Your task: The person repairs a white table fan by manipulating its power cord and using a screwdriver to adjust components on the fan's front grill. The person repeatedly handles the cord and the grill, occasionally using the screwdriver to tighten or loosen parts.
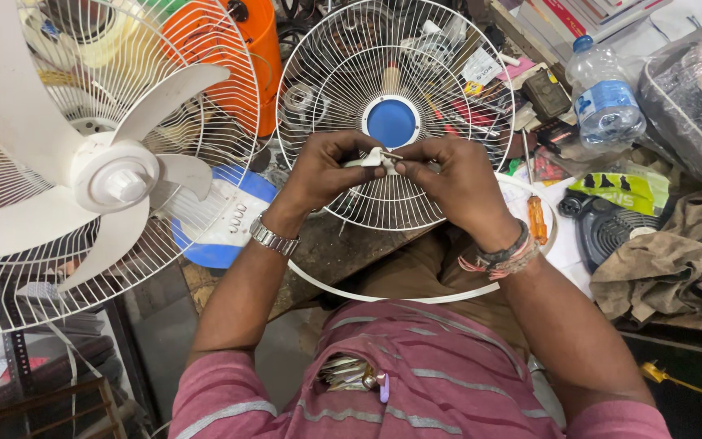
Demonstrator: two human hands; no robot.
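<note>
- A small white clip (377,158) is pinched between both grips, held above the white fan guard (394,114) (blue hub).
- The left hand (322,169) and right hand (457,180) are raised together, wrists bent inward.

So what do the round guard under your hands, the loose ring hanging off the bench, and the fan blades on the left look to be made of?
Front fan guard: thin wire, probably steel, coated glossy white, with a blue plastic-looking centre cap. Loose guard ring: a thin white band that bends in a long curve, likely flexible plastic. Fan blades: smooth, off-white moulded plastic, slightly dull. The left hand and right hand pinch the ring's ends together.
</note>
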